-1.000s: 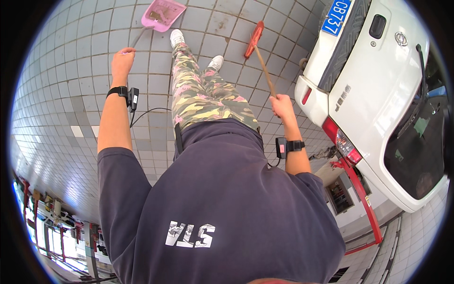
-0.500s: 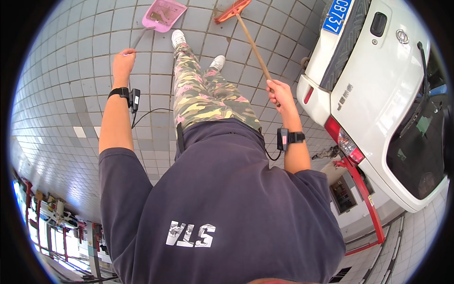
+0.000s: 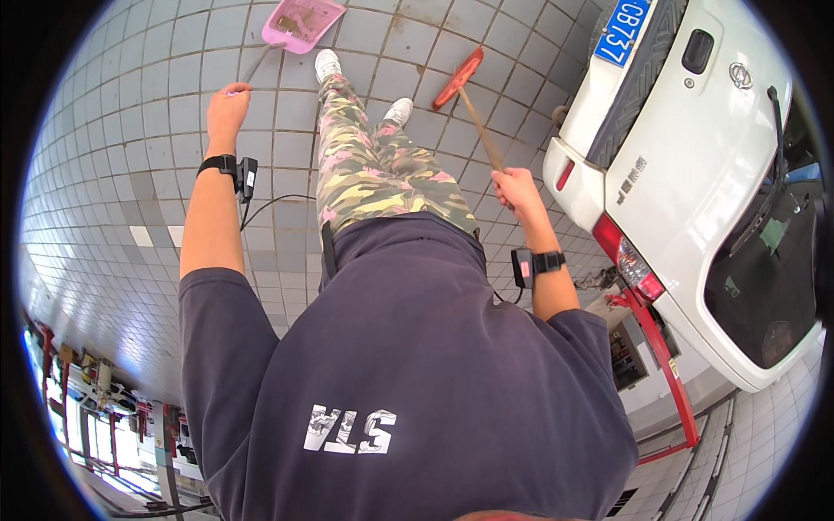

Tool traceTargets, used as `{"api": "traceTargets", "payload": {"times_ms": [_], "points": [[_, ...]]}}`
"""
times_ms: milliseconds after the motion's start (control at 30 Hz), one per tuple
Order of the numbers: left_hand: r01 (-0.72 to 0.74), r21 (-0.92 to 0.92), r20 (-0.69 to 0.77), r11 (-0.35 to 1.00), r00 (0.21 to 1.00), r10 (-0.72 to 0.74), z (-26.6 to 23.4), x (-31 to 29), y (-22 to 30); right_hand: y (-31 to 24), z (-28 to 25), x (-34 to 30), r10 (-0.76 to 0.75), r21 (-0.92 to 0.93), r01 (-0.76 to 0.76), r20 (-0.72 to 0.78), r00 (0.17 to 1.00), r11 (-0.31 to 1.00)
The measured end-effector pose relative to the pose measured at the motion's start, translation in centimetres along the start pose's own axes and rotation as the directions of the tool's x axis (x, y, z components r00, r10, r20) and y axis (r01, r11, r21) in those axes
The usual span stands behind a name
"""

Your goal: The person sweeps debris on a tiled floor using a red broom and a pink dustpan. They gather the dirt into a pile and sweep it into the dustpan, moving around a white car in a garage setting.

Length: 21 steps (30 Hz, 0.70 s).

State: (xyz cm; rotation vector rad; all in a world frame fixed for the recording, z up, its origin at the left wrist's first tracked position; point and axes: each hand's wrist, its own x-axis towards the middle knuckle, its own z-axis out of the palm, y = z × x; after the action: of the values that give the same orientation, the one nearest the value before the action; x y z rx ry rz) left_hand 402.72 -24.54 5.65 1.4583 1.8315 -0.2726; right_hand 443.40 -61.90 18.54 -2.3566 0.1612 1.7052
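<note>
My left hand (image 3: pixel 228 111) is closed round the grey handle of a pink dustpan (image 3: pixel 304 24), whose pan lies on the tiles ahead of my left foot with brownish dirt in it. In my right hand (image 3: pixel 519 191) I grip the wooden stick of a broom (image 3: pixel 479 126). Its orange-red head (image 3: pixel 458 78) is ahead and to the right of my right foot, apart from the dustpan. Whether the bristles touch the floor I cannot tell. Each wrist wears a black strap with a small box.
Close on my right stands a white vehicle (image 3: pixel 660 165) with its rear toward me. A red metal frame (image 3: pixel 667 365) runs beside it. Grey floor tiles (image 3: pixel 382 39) with a few dirt spots spread around my feet. Red posts and equipment (image 3: pixel 104 382) show at the far lower left.
The broom head has moved right and toward me, away from the dustpan. My right hand has come slightly nearer my body. My left hand and the dustpan have barely shifted.
</note>
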Motion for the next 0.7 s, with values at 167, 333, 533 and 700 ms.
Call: {"api": "traceTargets", "payload": {"times_ms": [167, 333, 533, 700], "points": [[-0.014, -0.024, -0.020, 1.000, 1.000, 0.014, -0.4, -0.7, 1.5, -2.8, 3.7, 3.9, -0.024, 0.141, 0.013, 0.078, 0.997, 0.990], [-0.010, -0.047, 0.003, 0.999, 1.000, 0.010, -0.1, -0.1, 0.5, -4.1, 2.1, 4.4, -0.035, 0.530, -0.063, 0.172, 0.984, 0.846], [-0.007, -0.028, -0.009, 1.000, 1.000, 0.007, -0.3, -0.2, 0.6, 1.2, -0.7, 2.5, -0.047, 0.631, -0.082, 0.185, 0.982, 0.772], [-0.006, -0.007, -0.008, 1.000, 1.000, 0.006, 0.0, 0.2, -0.1, 1.3, -2.2, -2.3, 0.002, 0.485, -0.055, 0.110, 0.994, 0.873]]}}
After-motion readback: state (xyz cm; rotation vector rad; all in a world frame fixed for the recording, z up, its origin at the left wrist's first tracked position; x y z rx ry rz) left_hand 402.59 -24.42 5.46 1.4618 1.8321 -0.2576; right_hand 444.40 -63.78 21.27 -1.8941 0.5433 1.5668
